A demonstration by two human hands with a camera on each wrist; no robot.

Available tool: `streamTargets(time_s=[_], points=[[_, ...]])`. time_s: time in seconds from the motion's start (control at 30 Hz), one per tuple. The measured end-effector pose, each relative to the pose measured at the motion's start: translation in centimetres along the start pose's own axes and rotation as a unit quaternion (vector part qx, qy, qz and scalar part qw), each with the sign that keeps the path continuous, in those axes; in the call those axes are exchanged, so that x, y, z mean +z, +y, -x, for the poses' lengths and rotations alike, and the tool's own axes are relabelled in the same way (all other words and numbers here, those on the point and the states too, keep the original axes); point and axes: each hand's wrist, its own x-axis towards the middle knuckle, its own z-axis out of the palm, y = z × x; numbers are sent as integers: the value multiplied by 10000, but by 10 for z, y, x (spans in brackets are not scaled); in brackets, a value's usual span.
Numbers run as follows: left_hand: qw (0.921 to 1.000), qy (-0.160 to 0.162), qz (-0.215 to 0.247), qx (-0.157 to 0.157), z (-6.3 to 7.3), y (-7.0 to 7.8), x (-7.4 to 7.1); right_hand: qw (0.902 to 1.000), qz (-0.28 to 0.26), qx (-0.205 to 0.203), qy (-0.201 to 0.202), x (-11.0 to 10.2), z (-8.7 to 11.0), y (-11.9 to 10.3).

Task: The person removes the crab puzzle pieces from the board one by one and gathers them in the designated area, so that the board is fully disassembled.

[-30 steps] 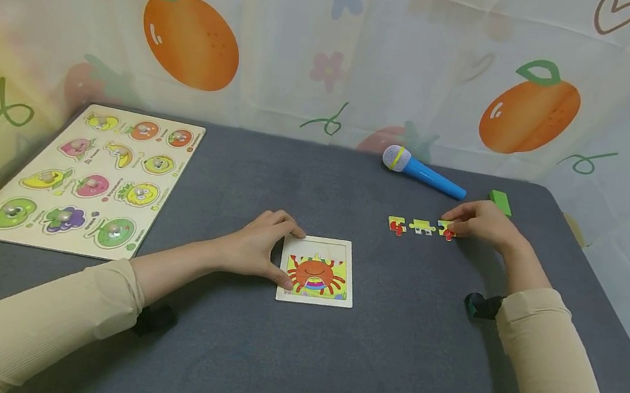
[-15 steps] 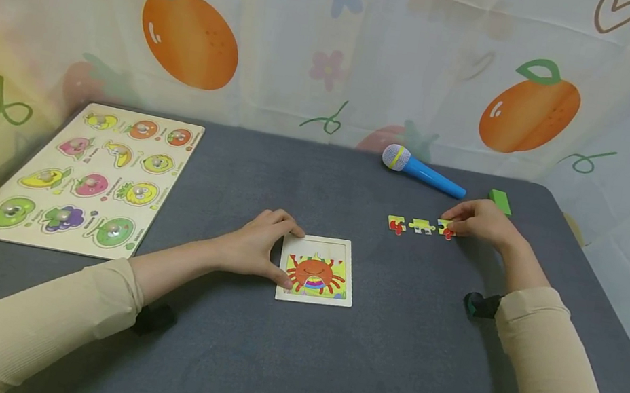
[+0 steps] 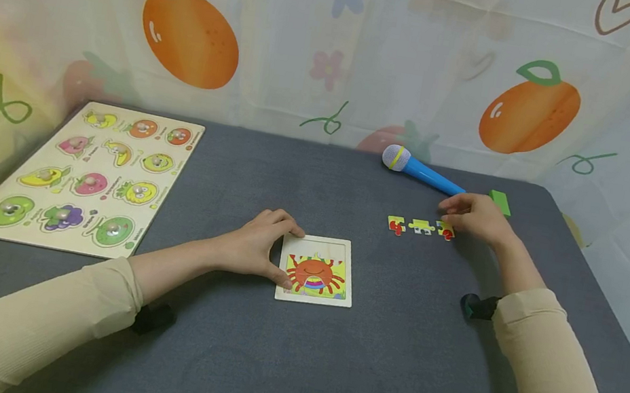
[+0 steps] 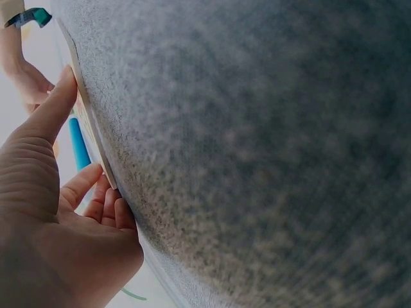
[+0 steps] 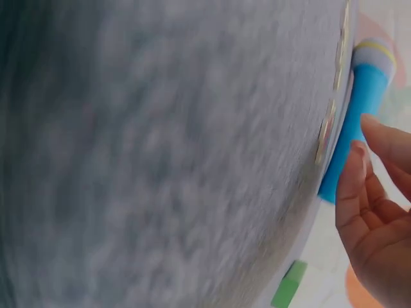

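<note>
My left hand [image 3: 257,246] holds the left side of a small square crab puzzle [image 3: 322,248], which lies flat. Its thumb is at the lower left and a finger at the upper left corner; the left wrist view shows the board's edge [image 4: 90,119] between thumb and fingers. Right of it lies a row of yellow and red jigsaw pieces: a left piece [image 3: 396,224], a middle piece [image 3: 421,227] and a right piece [image 3: 445,231]. Just over the right piece hovers my right hand [image 3: 478,219], with nothing between its fingers. Thumb and forefinger stand apart in the right wrist view [image 5: 379,212].
Behind the pieces lies a blue toy microphone [image 3: 432,176], its end partly behind my right hand. A green block [image 3: 500,202] sits beyond that hand. A large fruit knob puzzle board [image 3: 158,213] takes up the left of the grey table [image 3: 360,382]. A printed curtain [image 3: 289,48] hangs behind.
My right hand has let go of the right jigsaw piece and lifted slightly up and away from it. The piece shows more fully. My left hand and the crab puzzle stay in place.
</note>
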Motion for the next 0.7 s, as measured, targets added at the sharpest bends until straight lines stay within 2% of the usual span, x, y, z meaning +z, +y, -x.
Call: streamTargets(time_s=[0.3, 0.53, 0.7], points=[[10000, -51, 27, -57, 0, 1, -1, 9986, 129, -494, 139, 13, 0, -30], [10000, -36, 12, -34, 0, 1, -1, 9954, -147, -943, -38, 27, -3, -52], [10000, -31, -1, -28, 0, 0, 0, 9938, -291, -1050, -231, 36, -3, -64]])
